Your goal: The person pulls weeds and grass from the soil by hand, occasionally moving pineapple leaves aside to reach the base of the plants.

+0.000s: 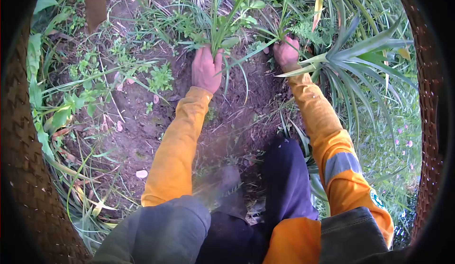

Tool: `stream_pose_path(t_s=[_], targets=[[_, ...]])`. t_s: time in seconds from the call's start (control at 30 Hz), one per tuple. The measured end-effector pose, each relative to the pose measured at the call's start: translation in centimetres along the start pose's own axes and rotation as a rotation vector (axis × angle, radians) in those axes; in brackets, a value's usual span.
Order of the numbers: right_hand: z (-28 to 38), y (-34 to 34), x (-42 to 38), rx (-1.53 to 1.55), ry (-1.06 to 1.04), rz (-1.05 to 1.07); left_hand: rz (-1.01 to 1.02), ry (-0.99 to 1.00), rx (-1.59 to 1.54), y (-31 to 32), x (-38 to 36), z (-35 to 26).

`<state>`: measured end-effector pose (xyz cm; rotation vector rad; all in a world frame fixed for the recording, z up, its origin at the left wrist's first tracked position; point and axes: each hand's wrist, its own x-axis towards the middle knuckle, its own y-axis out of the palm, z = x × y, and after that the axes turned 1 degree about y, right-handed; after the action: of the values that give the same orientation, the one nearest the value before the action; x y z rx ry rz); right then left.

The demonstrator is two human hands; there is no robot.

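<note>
My left hand [207, 69] is closed round the base of a tall tuft of green grass [217, 31], whose long blades rise above the fist and droop to its right. To the right, my right hand [286, 53] is closed at the foot of another grass clump [283, 19], low against the soil. Its fingers are curled, with the stems coming out just above them. A spiky, long-leaved plant [334, 60] stands right beside my right wrist, one pale leaf tip crossing in front of the wrist.
Brown soil [142, 140] with small weeds lies between and left of the arms. Leafy plants [61, 112] line the left side. My dark-trousered knee [286, 178] is at bottom centre. A woven brown brim [23, 169] frames both sides.
</note>
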<state>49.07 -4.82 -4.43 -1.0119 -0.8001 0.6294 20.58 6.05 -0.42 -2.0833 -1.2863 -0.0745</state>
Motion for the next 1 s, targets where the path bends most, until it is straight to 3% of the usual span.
stream_pose_path(t_s=[0.07, 0.17, 0.27, 0.37, 0.4, 0.5, 0.57, 0.6, 0.7, 0.77, 0.83, 0.9, 1.0], targets=[[-3.8, 4.4, 0.9, 0.180, 0.052, 0.009, -0.010, 0.138, 0.134, 0.4, 2.9, -1.5], [-0.2, -1.1, 2.3, 0.045, 0.165, 0.176, -0.071, 0.171, 0.135, 3.2, 6.8, -3.0], [-0.4, -0.6, 3.4, -0.059, 0.229, 0.154, 0.070, 0.265, 0.224, 5.5, 8.7, -1.3], [0.1, -1.3, 3.1, -0.158, 0.041, 0.229, 0.086, 0.229, 0.172, 6.2, 7.9, -0.5], [0.7, -1.8, 3.8, -0.239, 0.110, 0.397, 0.065, 0.151, 0.043, 5.7, 7.5, -1.0], [-1.9, 2.1, 2.8, -0.453, -0.115, 0.431, 0.033, 0.148, -0.036, 4.4, 5.5, -3.7], [-7.5, 9.9, 1.4, -0.112, -0.321, 0.034, 0.091, 0.215, 0.109, 4.9, 4.5, -3.7], [-8.0, 11.5, 1.6, 0.093, -0.154, 0.073, 0.078, 0.274, 0.161, 5.3, 4.2, -4.3], [-2.1, 2.7, 0.3, -0.256, -0.192, -0.084, 0.211, 0.415, 0.324, 6.9, 4.4, -3.6], [-2.2, 3.0, -0.3, -0.108, -0.342, -0.205, 0.315, 0.493, 0.443, 8.8, 4.1, -1.9], [-1.0, 2.4, -2.6, -0.074, -0.432, -0.300, 0.367, 0.412, 0.287, 9.1, 3.0, -1.6], [0.0, 1.3, -5.0, -0.019, -0.350, -0.200, 0.411, 0.264, 0.177, 9.7, 1.1, -1.7], [4.3, -2.1, -6.3, 0.060, -0.205, -0.075, 0.241, -0.029, -0.169, 8.2, -3.2, -5.1]])
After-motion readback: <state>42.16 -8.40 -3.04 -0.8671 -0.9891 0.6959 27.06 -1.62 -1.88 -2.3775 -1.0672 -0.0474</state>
